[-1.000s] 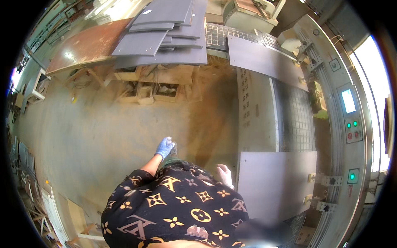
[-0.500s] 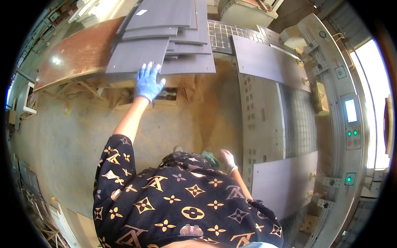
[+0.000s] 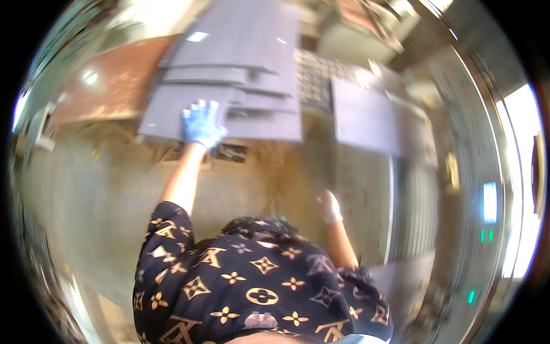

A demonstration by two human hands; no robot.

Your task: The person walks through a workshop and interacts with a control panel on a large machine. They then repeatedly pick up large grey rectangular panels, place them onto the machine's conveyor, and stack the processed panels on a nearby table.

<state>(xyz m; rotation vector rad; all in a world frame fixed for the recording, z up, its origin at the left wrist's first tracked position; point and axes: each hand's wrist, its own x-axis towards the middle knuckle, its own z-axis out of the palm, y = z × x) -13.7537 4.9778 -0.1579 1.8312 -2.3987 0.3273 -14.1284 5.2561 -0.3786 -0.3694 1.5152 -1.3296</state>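
Where the stack of grey sheets [image 3: 229, 74] lies at the far side of the scene, the left hand [image 3: 200, 123], in a blue glove, rests flat on the near edge of the lowest sheet, fingers spread, grip released. Right of the stack lies a single grey sheet [image 3: 366, 114]. Nearer, the right hand [image 3: 329, 205], in a white glove, hangs free over the floor [image 3: 103, 195]; its grip I cannot tell.

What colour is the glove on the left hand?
Blue, seen in the head view: the left hand rests on grey sheets.

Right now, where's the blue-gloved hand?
Upper left of the head view, the left hand rests on the near edge of the stacked grey sheets.
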